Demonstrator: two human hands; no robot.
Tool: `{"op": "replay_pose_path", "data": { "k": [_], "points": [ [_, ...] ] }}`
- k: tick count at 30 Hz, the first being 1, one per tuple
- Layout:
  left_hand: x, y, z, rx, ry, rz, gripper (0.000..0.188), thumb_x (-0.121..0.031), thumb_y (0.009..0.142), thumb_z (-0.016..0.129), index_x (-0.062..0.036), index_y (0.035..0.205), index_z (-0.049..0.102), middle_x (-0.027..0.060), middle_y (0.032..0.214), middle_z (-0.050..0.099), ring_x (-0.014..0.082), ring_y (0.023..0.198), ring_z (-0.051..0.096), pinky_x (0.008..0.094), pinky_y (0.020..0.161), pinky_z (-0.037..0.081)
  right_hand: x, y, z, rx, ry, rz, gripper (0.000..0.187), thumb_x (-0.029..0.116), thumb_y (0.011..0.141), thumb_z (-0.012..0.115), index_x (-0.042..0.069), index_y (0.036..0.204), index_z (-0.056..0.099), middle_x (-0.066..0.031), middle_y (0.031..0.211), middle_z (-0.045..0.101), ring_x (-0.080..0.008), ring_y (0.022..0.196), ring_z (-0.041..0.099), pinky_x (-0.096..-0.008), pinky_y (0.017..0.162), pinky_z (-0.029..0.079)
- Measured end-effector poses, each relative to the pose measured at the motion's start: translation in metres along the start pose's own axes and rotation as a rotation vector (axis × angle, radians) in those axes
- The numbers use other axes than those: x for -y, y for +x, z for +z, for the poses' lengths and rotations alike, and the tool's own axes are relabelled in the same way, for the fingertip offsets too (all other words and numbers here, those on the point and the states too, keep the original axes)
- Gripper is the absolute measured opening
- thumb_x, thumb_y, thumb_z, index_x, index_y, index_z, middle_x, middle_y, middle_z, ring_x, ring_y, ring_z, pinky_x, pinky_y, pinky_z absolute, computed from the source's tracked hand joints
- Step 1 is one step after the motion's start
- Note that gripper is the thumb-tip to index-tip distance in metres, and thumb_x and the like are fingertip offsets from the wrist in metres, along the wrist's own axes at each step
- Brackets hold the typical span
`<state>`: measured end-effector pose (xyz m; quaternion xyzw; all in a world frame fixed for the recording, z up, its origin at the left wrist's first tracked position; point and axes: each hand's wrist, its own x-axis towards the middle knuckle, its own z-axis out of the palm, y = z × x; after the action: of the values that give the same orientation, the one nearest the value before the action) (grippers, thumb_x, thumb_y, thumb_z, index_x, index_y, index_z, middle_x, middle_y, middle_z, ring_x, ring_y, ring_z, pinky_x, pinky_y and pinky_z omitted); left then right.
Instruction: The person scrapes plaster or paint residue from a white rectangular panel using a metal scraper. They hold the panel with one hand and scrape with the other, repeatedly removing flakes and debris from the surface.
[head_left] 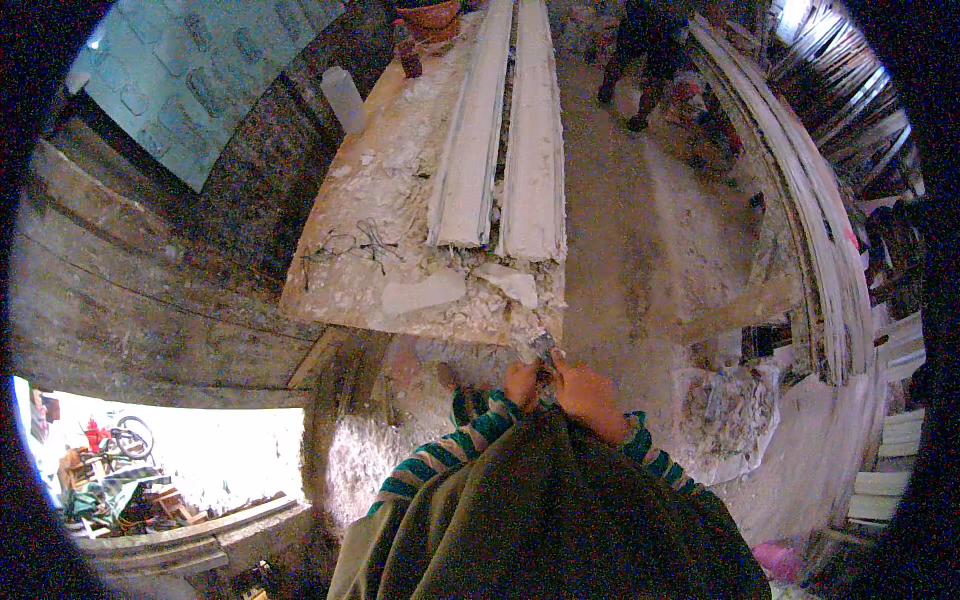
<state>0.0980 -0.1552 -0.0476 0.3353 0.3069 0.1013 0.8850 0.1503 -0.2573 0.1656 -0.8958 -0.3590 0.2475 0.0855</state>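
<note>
Close in front of my body, both hands meet at the near edge of a plaster-covered work table. My right hand is closed around a small tool with a flat grey blade, which looks like a scraper. Beside it, my left hand has its fingers closed against the tool's lower part; whatever else they hold is hidden. Just beyond the blade lie two flat pale plaster pieces. Two long white plaster mouldings run side by side away from me along the table.
Thin dark cord lies tangled on the table's left part. A whitish bottle, a red bottle and an orange basin stand farther back. Another person's legs show beyond. Long white strips line the right side.
</note>
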Motion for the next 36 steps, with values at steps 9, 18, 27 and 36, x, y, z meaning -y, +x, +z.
{"op": "replay_pose_path", "data": {
  "k": [9,18,27,36],
  "points": [
    [0.011,0.008,-0.013,-0.039,0.084,-0.03,0.021,-0.02,0.089,0.055,0.0,0.083,0.06,0.0109,0.074,0.063,0.0181,0.061,0.059,0.032,0.052,0.046,0.012,0.015,-0.008,-0.06,0.05,0.018,0.043,0.028,0.091,0.042,0.013,0.131,0.047,-0.0225,0.087,0.063,-0.0405,0.076,0.061,-0.0512,0.065,0.049],
    [-0.009,-0.005,0.003,-0.039,0.12,-0.021,0.022,-0.02,0.09,0.052,-0.0004,0.093,0.061,0.0087,0.08,0.065,0.0173,0.064,0.059,0.0316,0.052,0.046,0.005,0.022,-0.002,-0.168,0.075,-0.091,0.042,0.026,0.089,0.043,0.012,0.128,0.05,-0.0223,0.085,0.063,-0.0408,0.074,0.061,-0.0516,0.064,0.048],
    [0.026,0.008,0.01,-0.182,0.422,0.209,0.017,-0.016,0.09,0.054,-0.0012,0.095,0.061,0.0089,0.083,0.065,0.0187,0.07,0.063,0.0331,0.058,0.051,0.01,0.029,-0.006,-0.139,0.09,-0.146,0.039,0.024,0.087,0.047,0.007,0.122,0.053,-0.0241,0.082,0.062,-0.0413,0.074,0.06,-0.0512,0.062,0.048],
    [0.04,0.033,-0.03,-0.014,0.303,0.103,0.021,-0.017,0.091,0.052,0.0008,0.096,0.061,0.0078,0.082,0.065,0.0199,0.068,0.063,0.0348,0.056,0.051,0.003,0.029,0.009,-0.126,0.011,-0.144,0.035,0.021,0.088,0.045,0.004,0.117,0.055,-0.0211,0.074,0.063,-0.0395,0.066,0.061,-0.0509,0.056,0.047]
  ]
}}
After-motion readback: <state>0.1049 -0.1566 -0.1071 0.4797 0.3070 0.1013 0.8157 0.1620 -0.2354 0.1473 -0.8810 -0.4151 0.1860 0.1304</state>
